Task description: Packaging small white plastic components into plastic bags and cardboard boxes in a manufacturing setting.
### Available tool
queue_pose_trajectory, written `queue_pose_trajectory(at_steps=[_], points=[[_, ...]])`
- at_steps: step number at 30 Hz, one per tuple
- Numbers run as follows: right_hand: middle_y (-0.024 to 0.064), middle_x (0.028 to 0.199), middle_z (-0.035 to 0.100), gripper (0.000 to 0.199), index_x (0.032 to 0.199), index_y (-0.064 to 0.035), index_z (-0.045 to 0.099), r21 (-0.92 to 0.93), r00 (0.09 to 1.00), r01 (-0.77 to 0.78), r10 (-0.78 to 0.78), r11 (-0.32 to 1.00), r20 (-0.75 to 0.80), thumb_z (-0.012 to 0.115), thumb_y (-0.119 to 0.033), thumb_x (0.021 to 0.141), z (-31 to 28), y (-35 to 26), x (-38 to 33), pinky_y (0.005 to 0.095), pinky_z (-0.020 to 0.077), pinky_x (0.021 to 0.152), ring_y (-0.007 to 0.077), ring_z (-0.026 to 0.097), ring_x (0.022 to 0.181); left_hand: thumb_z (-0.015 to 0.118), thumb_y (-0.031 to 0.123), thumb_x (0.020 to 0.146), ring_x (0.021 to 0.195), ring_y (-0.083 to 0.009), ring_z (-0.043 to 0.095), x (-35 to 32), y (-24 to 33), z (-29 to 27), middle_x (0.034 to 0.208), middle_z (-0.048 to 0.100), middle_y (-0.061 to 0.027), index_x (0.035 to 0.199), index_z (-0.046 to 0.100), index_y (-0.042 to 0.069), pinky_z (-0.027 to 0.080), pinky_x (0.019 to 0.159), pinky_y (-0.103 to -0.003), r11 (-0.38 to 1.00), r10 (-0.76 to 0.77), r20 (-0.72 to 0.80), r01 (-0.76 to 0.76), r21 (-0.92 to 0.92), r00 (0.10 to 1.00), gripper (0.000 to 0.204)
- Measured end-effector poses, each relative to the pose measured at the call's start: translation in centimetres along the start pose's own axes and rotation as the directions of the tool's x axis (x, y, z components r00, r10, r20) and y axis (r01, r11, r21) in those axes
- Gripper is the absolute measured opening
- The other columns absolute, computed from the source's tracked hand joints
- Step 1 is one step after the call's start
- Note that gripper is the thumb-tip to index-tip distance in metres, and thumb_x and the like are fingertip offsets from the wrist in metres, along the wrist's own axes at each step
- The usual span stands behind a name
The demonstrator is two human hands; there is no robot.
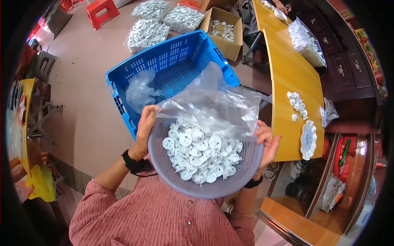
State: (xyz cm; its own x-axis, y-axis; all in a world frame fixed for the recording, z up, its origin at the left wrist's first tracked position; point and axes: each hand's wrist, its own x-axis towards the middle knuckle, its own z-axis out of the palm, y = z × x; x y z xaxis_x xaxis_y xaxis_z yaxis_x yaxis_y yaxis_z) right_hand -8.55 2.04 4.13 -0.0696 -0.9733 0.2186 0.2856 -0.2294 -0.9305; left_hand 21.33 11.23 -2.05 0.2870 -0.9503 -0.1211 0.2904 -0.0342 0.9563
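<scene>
A grey-purple perforated plastic basket is held in front of my body, with many small round white plastic parts heaped in it. My left hand is closed at the basket's left side, its fingers pinching a corner of a clear plastic bag. Across from it, my right hand is closed on the bag's other edge, beside the basket's right rim. The bag stretches between both hands and covers the far part of the basket. Whether my palms also press on the rim is partly hidden.
Beyond the basket stands a blue crate with a crumpled clear bag inside. Clear tubs of white parts and a cardboard box sit behind it. To the right, a yellow table bears loose white parts and a scalloped dish.
</scene>
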Motion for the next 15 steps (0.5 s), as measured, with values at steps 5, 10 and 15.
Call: queue_pose_trajectory(at_steps=[5, 10, 15], points=[[0.0075, 0.073, 0.050, 0.059, 0.065, -0.0054, 0.041, -0.174, 0.969, -0.046, 0.086, 0.984, 0.230, 0.014, -0.037, 0.106, 1.8, 0.7, 4.0, 0.0421, 0.0310, 0.105, 0.0221, 0.048, 0.088, 0.040, 0.032, 0.102, 0.093, -0.0093, 0.047, 0.7, -0.5, -1.5, 0.102, 0.049, -0.0023, 0.110, 0.052, 0.003, 0.038, 0.085, -0.022, 1.000, -0.003, -0.087, 0.001, -0.018, 0.996, 0.032], [0.0055, 0.070, 0.051, 0.063, 0.061, -0.0072, 0.043, -0.177, 0.892, -0.269, 0.314, 0.947, 0.326, 0.014, -0.040, 0.106, 5.2, 2.7, 7.3, 0.0376, 0.0342, 0.100, 0.0209, 0.050, 0.085, 0.041, 0.029, 0.101, 0.088, -0.0101, 0.047, -0.1, -4.1, -4.0, 0.097, 0.048, -0.0024, 0.106, 0.053, 0.002, 0.039, 0.081, -0.022, 0.891, 0.299, -0.147, -0.221, 0.396, 0.943, 0.030], [0.0066, 0.070, 0.056, 0.069, 0.053, -0.0076, 0.044, -0.150, 0.806, -0.488, 0.509, 0.860, 0.301, 0.022, -0.049, 0.103, 6.2, 5.9, 8.8, 0.0322, 0.0368, 0.091, 0.0207, 0.050, 0.087, 0.044, 0.029, 0.100, 0.086, -0.0088, 0.046, -0.2, -4.0, -5.0, 0.093, 0.047, 0.0012, 0.099, 0.054, 0.007, 0.040, 0.078, -0.023, 0.904, -0.234, -0.229, 0.124, -0.410, 0.945, 0.023]])
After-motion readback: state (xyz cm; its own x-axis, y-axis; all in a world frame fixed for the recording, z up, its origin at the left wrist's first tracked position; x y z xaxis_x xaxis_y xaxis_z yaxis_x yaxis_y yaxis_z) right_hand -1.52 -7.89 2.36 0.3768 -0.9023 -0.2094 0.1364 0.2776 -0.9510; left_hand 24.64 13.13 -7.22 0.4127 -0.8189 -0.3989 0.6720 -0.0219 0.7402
